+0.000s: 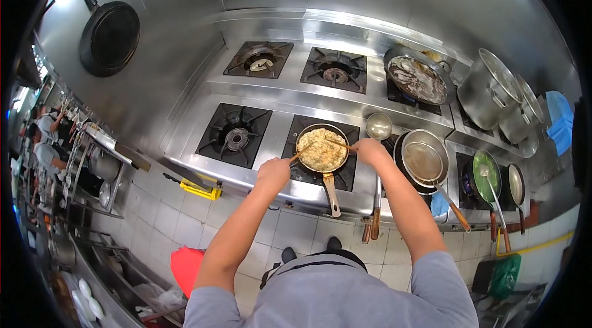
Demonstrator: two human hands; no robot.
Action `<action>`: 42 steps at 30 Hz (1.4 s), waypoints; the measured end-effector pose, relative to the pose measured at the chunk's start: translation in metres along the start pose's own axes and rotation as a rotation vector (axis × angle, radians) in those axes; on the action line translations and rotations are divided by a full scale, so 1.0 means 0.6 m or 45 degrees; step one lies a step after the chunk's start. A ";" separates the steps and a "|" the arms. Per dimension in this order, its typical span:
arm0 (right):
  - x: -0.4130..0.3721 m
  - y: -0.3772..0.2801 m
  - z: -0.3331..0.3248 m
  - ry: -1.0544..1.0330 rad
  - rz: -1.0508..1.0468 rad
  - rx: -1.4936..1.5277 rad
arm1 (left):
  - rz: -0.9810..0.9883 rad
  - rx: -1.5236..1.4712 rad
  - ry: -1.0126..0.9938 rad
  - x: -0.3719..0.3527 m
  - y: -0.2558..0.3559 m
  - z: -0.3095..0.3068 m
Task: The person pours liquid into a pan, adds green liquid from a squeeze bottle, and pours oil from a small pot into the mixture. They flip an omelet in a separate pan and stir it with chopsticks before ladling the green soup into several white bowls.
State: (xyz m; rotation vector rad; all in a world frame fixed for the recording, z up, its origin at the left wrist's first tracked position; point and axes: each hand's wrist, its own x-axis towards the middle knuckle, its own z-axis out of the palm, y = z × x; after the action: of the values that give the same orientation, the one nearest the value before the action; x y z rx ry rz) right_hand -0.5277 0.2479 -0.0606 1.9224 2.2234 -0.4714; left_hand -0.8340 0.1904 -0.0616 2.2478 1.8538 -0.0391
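A frying pan (329, 181) sits on the front burner, its handle pointing toward my body. Pale yellow, lumpy food (322, 150) fills it. My left hand (274, 174) is closed round a thin wooden utensil (298, 155) whose tip reaches the pan's left side. From the right, my right hand (371, 151) grips another thin wooden utensil (338, 143), with its tip over the food. Neither hand touches the pan's handle. A small metal ladle (378, 126) lies just behind my right hand.
Pans with a strainer (425, 156) stand to the right, near a pan of green food (486, 174). Behind are a large used pan (418, 79) and tall pots (488, 90). A black pan (110, 38) hangs on the left wall. People (48, 143) stand far left.
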 end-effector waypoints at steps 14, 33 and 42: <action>-0.028 0.002 0.020 0.130 0.092 0.057 | -0.029 -0.177 0.094 0.002 0.008 0.018; -0.300 -0.202 0.234 0.220 -0.397 1.366 | -0.438 -2.210 -0.191 -0.158 0.071 0.182; -0.258 0.144 0.511 0.524 0.778 1.177 | -0.524 -2.563 -0.286 -0.258 -0.037 0.121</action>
State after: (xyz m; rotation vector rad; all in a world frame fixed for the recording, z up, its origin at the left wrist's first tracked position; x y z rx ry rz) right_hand -0.4430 0.0098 -0.3082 3.2382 1.5083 -1.2185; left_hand -0.8779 0.0309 -0.1107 0.4096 0.9924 0.9400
